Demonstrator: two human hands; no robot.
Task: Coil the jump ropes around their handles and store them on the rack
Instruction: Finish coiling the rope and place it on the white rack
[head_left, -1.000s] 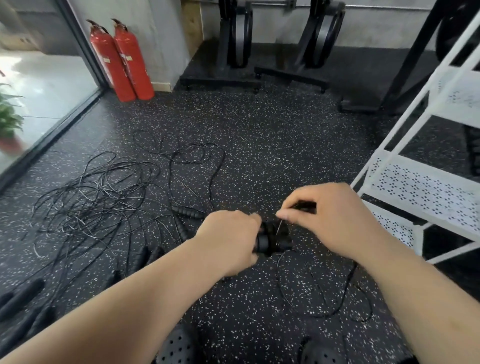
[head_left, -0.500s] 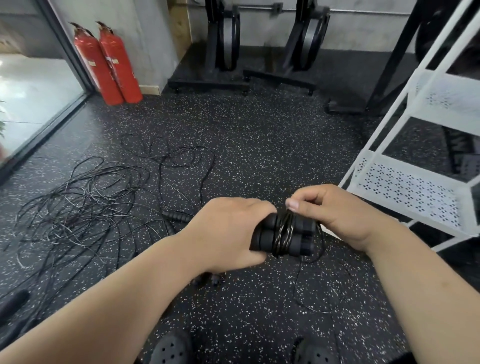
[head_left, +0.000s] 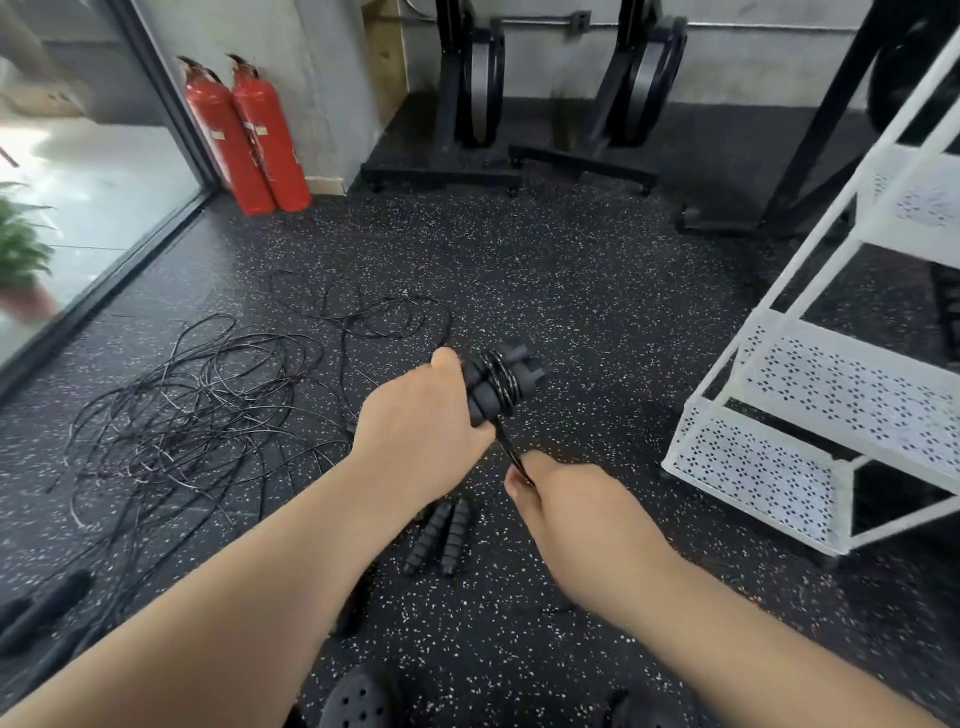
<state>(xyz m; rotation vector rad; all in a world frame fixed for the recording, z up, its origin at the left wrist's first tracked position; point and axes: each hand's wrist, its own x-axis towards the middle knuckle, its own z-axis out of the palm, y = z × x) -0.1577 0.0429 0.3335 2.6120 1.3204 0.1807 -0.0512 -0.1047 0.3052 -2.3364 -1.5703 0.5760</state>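
Gym — speckled rubber floor (head_left: 571, 291), black exercise machines (head_left: 478, 88), jump ropes (head_left: 208, 415), white rack (head_left: 810, 415)

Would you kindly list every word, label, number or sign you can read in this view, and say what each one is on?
Pale label on the left fire extinguisher: too blurred to read.
Pale label on the right fire extinguisher: too blurred to read.
No print is visible on the jump rope handles or the white rack.
Nothing else carries legible text.
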